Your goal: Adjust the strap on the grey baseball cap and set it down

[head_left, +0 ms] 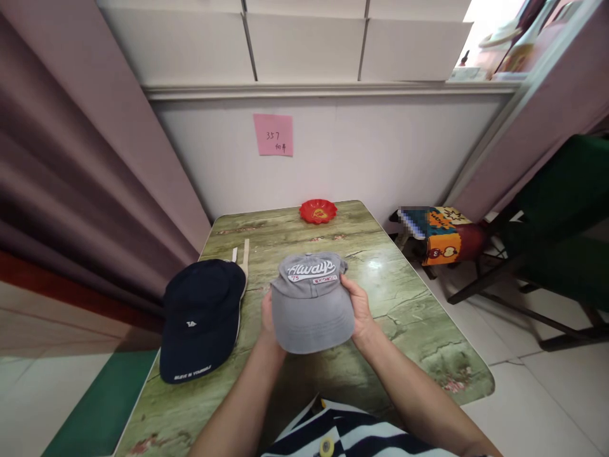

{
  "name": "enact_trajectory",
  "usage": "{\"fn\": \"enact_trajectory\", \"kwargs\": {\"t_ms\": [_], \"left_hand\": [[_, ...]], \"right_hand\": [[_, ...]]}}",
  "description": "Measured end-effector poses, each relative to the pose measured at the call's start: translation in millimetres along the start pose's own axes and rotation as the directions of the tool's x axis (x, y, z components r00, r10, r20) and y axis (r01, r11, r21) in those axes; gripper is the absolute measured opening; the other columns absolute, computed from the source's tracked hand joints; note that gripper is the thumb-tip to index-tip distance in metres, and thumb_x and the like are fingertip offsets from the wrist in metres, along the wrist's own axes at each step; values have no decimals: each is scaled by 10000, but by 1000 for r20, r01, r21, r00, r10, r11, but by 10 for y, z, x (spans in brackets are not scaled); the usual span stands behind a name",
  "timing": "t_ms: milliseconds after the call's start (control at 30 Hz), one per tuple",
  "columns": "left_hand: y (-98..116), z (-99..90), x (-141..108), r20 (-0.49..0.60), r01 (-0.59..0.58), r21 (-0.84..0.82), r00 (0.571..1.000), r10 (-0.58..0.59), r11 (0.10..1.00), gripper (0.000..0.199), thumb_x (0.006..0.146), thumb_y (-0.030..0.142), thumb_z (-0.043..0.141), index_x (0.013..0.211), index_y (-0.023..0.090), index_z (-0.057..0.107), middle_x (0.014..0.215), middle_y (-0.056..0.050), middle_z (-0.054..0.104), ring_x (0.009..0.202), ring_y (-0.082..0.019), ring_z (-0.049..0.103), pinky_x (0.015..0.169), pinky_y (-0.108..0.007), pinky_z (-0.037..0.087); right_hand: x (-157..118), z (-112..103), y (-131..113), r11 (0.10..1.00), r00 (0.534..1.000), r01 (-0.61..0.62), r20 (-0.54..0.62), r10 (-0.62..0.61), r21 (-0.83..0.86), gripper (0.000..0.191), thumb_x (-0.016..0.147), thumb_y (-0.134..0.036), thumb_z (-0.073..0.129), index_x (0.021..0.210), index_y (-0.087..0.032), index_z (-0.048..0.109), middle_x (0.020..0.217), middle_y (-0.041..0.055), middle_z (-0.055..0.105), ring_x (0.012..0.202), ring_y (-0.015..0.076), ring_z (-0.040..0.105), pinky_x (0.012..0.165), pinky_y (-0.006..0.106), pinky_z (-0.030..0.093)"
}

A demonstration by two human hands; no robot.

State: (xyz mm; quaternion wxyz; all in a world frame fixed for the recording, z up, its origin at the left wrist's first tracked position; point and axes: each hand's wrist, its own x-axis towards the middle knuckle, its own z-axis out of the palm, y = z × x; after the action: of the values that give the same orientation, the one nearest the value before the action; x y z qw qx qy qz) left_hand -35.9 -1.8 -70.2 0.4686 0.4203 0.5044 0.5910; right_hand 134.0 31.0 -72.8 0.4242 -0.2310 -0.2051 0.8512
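A grey baseball cap with white "Always" lettering is held up over the table between both hands, its brim facing me. My left hand grips the cap's left side, its fingers mostly hidden behind the brim. On the other side my right hand is closed on the cap's edge, thumb on the front and fingers behind. A dark navy cap with a small white logo lies on the table to the left, brim toward me, apart from both hands.
The green marbled table stands against a white wall. A red scalloped dish sits at its far edge. Pale strips poke out behind the navy cap. To the right are a cloth-covered stool and a dark chair.
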Motion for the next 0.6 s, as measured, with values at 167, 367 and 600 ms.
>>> {"fn": "enact_trajectory", "kwargs": {"t_ms": [167,367,600], "left_hand": [[156,-32,-231,-74,114,-306,987,-143,945,715,863,738,246,970,198,703,802,-90,742,1045,-309,670,877,-457,532],[273,-101,-221,-4,62,-391,998,-69,918,556,852,716,424,1087,289,692,967,-47,762,1154,-279,630,961,-443,506],[222,-126,-169,128,187,-570,982,-138,800,425,924,551,443,1036,262,733,1026,-38,764,1288,-249,546,1094,-420,416]], "right_hand": [[-1,-12,23,997,999,40,-32,-38,60,404,725,-471,644,1034,-217,704,925,73,767,1043,332,679,939,524,529],[-23,56,19,996,1000,4,-13,-2,89,420,748,-498,637,1058,-220,692,980,71,765,1085,320,664,975,526,510],[-16,37,9,992,999,-26,-15,28,123,308,756,-417,634,968,-204,700,1002,82,762,1120,308,651,1012,518,491]]}}
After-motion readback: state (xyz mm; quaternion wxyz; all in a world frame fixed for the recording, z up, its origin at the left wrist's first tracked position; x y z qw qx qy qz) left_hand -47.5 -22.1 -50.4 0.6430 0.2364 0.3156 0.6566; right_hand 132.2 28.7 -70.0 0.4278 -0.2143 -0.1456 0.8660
